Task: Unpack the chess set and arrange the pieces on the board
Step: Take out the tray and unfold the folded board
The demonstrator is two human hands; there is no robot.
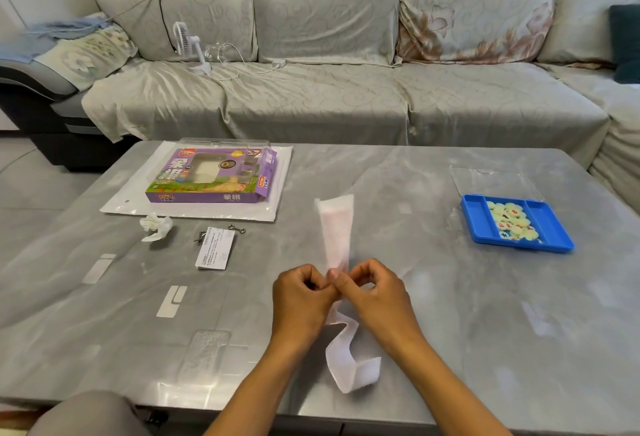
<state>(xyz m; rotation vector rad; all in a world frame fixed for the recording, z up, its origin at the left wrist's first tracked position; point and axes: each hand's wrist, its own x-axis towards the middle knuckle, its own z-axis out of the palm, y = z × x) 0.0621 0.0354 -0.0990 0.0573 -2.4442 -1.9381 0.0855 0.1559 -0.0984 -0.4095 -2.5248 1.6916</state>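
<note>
Grey and glossy, the table [433, 279] stands before a long covered sofa [329, 54]. Near its front edge the folded paper board [336, 227] is held up between both hands: the left hand [303, 300] and the right hand [375, 293] meet at its middle, thumbs and fingertips pinching the sheet. One folded length rises away from the hands toward the sofa; the other hangs below them, curling down to the table between the wrists. Well to the right lies a blue tray [547, 224] holding the round pale pieces [512, 222] in its middle compartment, with a clear lid [491, 182] just behind it. Far left, the purple box [211, 175] rests on a white bag [131, 193]. Nearer lie crumpled paper [156, 226], a leaflet [215, 247] and small metal clips [237, 228].
</note>
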